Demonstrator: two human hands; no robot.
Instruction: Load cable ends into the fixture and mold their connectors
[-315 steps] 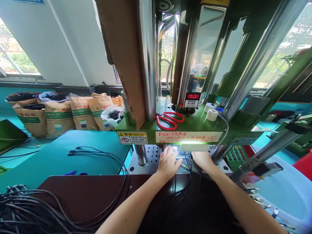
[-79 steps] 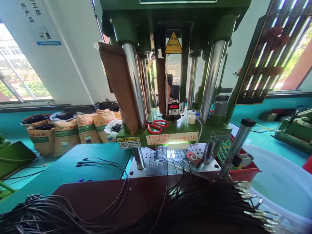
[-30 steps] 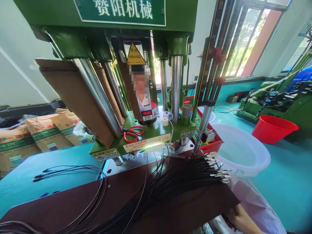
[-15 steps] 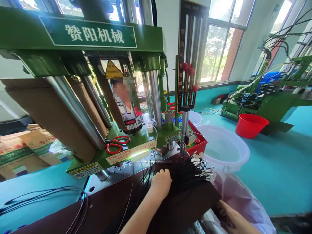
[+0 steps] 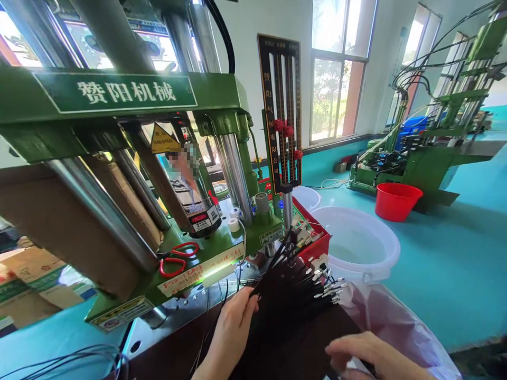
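My left hand [image 5: 232, 330] is closed on part of a bundle of black cables [image 5: 289, 295]. The held strands fan up and to the right, towards the red tray. Metal terminals [image 5: 328, 289] tip the cable ends. The bundle lies on a dark brown board [image 5: 317, 338] in front of the green press machine [image 5: 119, 100]. At the bottom right, my right hand [image 5: 366, 353] hovers over the board's corner. Its fingers are curled, and a small pale thing shows under them that I cannot make out.
Red scissors [image 5: 173, 258] lie on the press's green platen. A red tray [image 5: 320, 244] and a large white tub [image 5: 358, 243] stand to the right. A pink plastic bag [image 5: 396, 322] hangs by the board. A red bucket [image 5: 397, 200] stands by another green machine [image 5: 428, 158]. Loose cables [image 5: 71, 359] lie at the left.
The view has swung right and up. My left hand has closed on some cables and lifted them off the bundle. My right hand has come up from the bag to above the board's corner.
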